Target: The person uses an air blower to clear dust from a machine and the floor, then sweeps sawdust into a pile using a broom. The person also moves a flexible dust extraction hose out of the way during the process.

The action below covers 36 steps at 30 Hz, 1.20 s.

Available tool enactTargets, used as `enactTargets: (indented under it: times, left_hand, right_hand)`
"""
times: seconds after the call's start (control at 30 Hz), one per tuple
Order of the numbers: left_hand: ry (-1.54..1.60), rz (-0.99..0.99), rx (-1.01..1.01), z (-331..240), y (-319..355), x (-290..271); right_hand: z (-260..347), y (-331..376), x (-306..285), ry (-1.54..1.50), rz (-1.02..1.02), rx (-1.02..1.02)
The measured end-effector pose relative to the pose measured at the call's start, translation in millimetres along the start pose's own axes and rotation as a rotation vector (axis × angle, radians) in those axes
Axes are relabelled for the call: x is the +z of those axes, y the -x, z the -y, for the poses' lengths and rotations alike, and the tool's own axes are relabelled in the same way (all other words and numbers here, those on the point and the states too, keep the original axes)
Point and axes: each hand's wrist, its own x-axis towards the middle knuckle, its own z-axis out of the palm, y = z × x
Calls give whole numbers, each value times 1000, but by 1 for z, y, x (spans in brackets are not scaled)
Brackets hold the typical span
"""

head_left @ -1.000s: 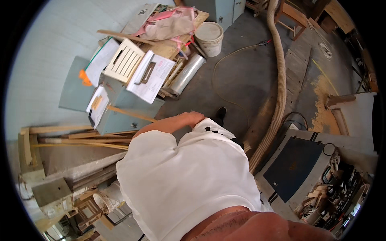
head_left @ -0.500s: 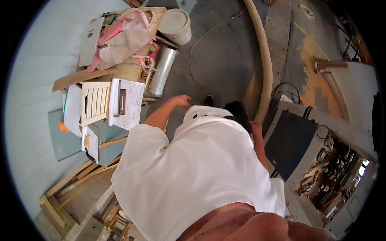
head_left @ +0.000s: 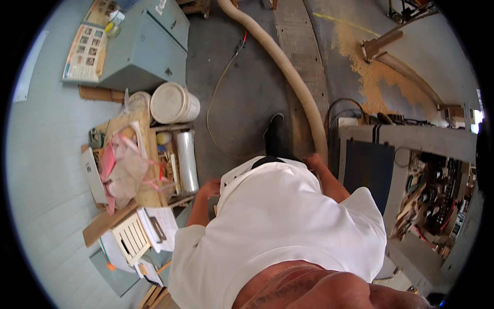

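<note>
left hand (head_left: pixel 210 188) at 9 o'clock, empty, fingers loosely curled, nearest steel cylinder (head_left: pixel 187 161) | cylinder probably smooth, slippery, rigid; grasp mid-body | right hand (head_left: pixel 313 162) beside beige hose (head_left: pixel 288 72), grip unclear

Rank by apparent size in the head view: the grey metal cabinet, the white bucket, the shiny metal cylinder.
1. grey metal cabinet, clearly the largest.
2. white bucket.
3. shiny metal cylinder.
The bucket and cylinder look close in size, and the fisheye bending makes their order unsure.
</note>
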Motion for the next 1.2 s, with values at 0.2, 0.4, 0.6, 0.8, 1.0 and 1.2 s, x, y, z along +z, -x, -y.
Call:
enactTargets:
  times: [0.2,0.4,0.6,0.8,1.0,1.2]
  left_hand:
    - [-766,-167,255,-115,-61,-31]
    - [79,-966,295,-185,-159,-33]
    - [-111,-500,106,-216,-260,-32]
    - [-479,-223,-27,-324,-324,-116]
    - [-994,-237,-61,-534,-383,-327]
    - [-707,-800,390,-841,-438,-409]
  right_hand:
    - [-20,-122,-102,-890,80,452]
    - [-87,-218,-214,-580,100,-24]
    - [-130,-290,-310,552,-147,-671]
    - [-90,-340,-381,-344,120,196]
    - [-64,-389,-438,-1420,-131,582]
    - [-115,-418,-388,58,-1,226]
